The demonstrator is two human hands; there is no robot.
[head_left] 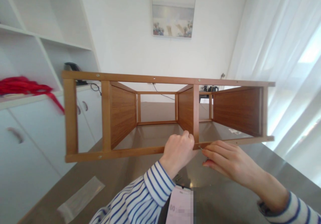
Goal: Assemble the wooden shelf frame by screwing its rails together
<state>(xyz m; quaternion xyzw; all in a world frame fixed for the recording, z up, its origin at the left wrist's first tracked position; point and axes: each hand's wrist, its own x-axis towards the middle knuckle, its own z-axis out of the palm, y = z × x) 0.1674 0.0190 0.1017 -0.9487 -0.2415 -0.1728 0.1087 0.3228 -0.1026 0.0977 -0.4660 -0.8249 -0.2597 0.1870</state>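
A wooden shelf unit (106, 117) lies on its side on the table, its open framework facing me. My left hand (178, 150) is closed around the lower rail, just left of where the middle upright meets it. Right of that joint, my right hand (225, 158) pinches a thin, small metal piece (200, 147) against the rail's outer face. Whether that piece is a screw or a key is hidden by the fingers. Screw heads show elsewhere in the frame, such as a screw (199, 80) in the upper rail.
On the grey table (120, 187) lie a clear plastic bag (81, 199), a phone (181, 204) and some small metal parts (178, 178) close to my left wrist. White cabinets (32, 137) with red fabric (23, 86) on top stand at left; a white curtain (281, 57) hangs at right.
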